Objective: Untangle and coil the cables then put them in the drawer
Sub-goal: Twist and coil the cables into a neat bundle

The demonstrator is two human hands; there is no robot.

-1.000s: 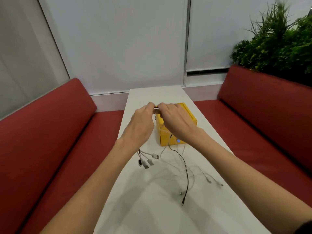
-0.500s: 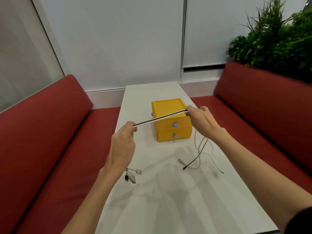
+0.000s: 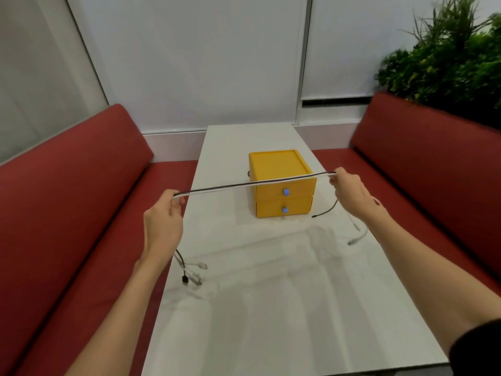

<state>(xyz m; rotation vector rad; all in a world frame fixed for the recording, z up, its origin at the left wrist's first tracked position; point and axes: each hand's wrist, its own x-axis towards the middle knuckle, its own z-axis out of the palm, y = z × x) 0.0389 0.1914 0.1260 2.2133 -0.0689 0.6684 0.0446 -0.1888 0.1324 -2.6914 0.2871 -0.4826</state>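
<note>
Hands pulled further apart than 0.5 s ago | left hand (image 3: 162, 223) and right hand (image 3: 349, 191) each pinch thin black-and-white cable bundle (image 3: 254, 183), now taut across front of yellow two-drawer box (image 3: 278, 164) | loose plug ends (image 3: 200, 265) hang either side of box | drawers (image 3: 271, 192) closed | likely straightened, coil next

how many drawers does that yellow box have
2, stacked in the yellow box: the upper drawer, and the lower drawer directly beneath it. Both are shut.

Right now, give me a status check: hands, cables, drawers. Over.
Left hand and right hand each pinch the cable bundle, stretched taut between them. Plug ends dangle below both hands. Yellow drawer unit behind, both drawers shut. Nothing in the way.
</note>
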